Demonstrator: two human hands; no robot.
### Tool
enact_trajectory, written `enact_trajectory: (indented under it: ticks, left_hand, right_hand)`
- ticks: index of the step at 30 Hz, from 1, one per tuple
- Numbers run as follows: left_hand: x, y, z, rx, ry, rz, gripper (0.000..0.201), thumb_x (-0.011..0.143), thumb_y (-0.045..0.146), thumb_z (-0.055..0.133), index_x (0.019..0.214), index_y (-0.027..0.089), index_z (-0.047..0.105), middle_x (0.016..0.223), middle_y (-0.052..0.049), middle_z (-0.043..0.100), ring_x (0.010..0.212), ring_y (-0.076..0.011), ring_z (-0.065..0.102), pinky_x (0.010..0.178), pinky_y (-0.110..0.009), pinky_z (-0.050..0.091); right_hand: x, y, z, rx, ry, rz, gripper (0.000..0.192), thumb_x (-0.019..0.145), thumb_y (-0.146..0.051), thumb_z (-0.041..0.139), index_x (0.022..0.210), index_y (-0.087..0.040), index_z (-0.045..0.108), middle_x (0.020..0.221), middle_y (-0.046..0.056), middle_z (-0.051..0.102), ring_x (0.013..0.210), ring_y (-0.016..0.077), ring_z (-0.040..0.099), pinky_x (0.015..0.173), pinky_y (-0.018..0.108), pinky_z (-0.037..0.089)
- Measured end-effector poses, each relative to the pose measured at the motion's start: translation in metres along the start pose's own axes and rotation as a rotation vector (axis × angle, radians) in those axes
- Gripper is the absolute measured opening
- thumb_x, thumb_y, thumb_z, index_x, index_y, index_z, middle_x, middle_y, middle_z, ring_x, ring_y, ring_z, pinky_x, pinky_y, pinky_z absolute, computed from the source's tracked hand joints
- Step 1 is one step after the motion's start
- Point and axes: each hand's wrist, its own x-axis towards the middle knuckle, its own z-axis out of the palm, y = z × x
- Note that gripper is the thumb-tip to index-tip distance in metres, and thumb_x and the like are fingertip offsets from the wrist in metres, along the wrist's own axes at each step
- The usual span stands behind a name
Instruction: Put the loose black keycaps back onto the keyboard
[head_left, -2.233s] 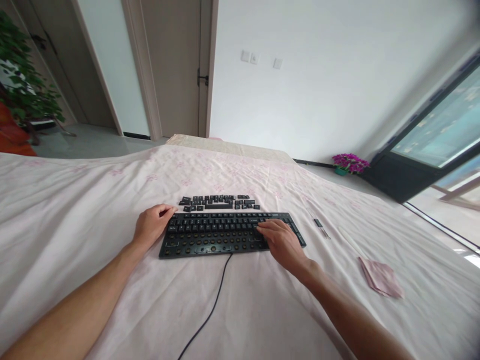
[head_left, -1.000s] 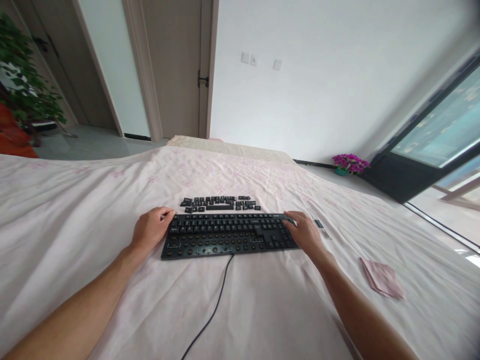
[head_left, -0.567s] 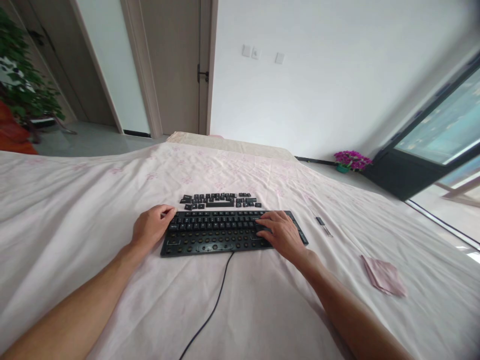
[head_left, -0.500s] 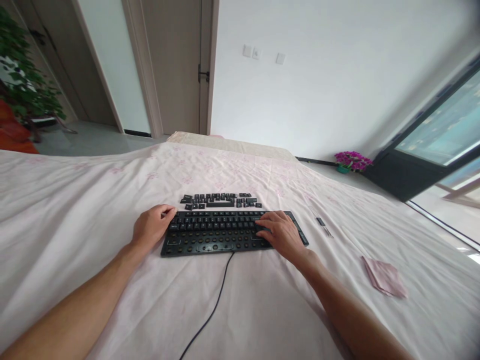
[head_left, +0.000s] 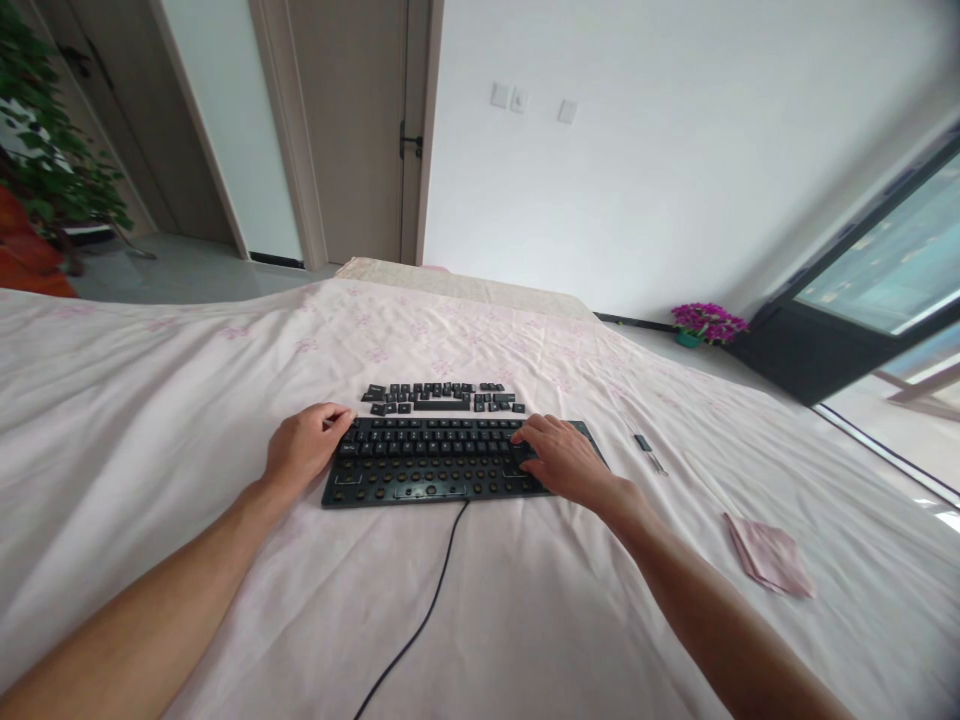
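Note:
A black keyboard lies on the bedsheet. Its upper rows have keycaps, while the lower rows show bare switches. At its top left corner my left hand has its thumb and fingers closed on the edge. My right hand rests over the right part of the keyboard, fingers reaching onto the keys and the thumb apart below them; it covers part of the keys. Just behind the keyboard, loose black keycaps lie in rough rows, a long space bar keycap among them.
A cable runs from the keyboard toward me. Right of it lie a small wire-ended tool with a black handle and a folded pink cloth. Beyond the pale flowered sheet stand purple flowers in a pot.
My right hand's fingers have shifted slightly on the keys, and its thumb has moved a little to the right. The left hand stays at the keyboard's corner. The view has tilted slightly.

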Motion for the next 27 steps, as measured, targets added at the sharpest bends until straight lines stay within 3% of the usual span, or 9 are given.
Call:
enact_trajectory:
  ticks: [6,11,16,27]
  left_hand:
    - [0.001,-0.002,0.0,-0.001,-0.004,0.005,0.037,0.086,0.054,0.047,0.097,0.031,0.074,0.105,0.002,0.076,0.092,-0.0205,0.069,0.07,-0.026,0.042]
    - [0.001,-0.001,0.0,-0.003,-0.003,-0.006,0.037,0.086,0.055,0.048,0.096,0.031,0.074,0.101,0.002,0.077,0.09,-0.0205,0.069,0.068,-0.026,0.042]
    - [0.0,0.0,-0.001,-0.006,-0.008,-0.009,0.036,0.086,0.055,0.048,0.096,0.032,0.074,0.101,0.003,0.076,0.09,-0.0202,0.069,0.068,-0.026,0.042]
    - [0.001,0.0,-0.001,-0.004,0.0,0.004,0.036,0.086,0.053,0.049,0.096,0.03,0.074,0.101,0.002,0.077,0.089,-0.02,0.069,0.07,-0.026,0.043]
  right_hand:
    - [0.01,-0.001,-0.007,-0.113,-0.122,-0.048,0.029,0.085,-0.022,0.066,0.113,-0.019,0.06,0.112,0.008,0.063,0.1,0.0232,0.061,0.081,0.033,0.044]
    - [0.011,-0.005,-0.01,-0.222,-0.152,-0.162,0.022,0.086,-0.014,0.056,0.108,-0.017,0.058,0.106,0.01,0.063,0.091,0.0234,0.062,0.076,0.033,0.044]
    - [0.013,0.0,-0.013,-0.192,-0.177,-0.228,0.026,0.084,-0.014,0.054,0.11,-0.017,0.058,0.107,0.01,0.063,0.091,0.0233,0.062,0.073,0.032,0.045]
    - [0.009,-0.002,-0.011,-0.117,-0.153,-0.15,0.03,0.084,-0.017,0.057,0.114,-0.019,0.058,0.117,0.01,0.059,0.102,0.0233,0.059,0.076,0.031,0.047]
